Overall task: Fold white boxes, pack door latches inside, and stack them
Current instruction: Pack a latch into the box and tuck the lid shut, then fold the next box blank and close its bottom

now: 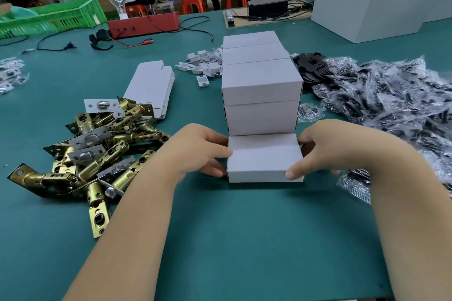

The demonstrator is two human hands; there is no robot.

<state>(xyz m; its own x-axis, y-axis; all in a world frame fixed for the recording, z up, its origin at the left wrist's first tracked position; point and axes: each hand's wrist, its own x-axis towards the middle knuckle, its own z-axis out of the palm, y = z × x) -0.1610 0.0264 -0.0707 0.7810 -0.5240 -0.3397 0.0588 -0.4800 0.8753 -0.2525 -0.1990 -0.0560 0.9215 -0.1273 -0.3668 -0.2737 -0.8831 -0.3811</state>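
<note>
**A:** Both hands are on one white box (265, 162), low on the green table (244, 239). The left hand (195, 151) pinches its left end, the right hand (325, 151) clamps the right end, thumb on the front face.

**B:** And it looks closed, lid down. Whether a latch sits inside, nobody can tell from here.

**A:** Just behind it stands the stack of finished boxes (261, 95), a couple high at the front, with more white boxes running back in a row. So a fair batch appears done.

**B:** Plenty left, though. The heap of brass door latches (97, 151) to the left is thick, and a sheaf of flat, unfolded box blanks (151, 88) lies beyond it.

**A:** On the right, bagged black parts (391, 95) sprawl wide.

**B:** My read: this box is ready for stacking, and the job sits somewhere midway.
</note>
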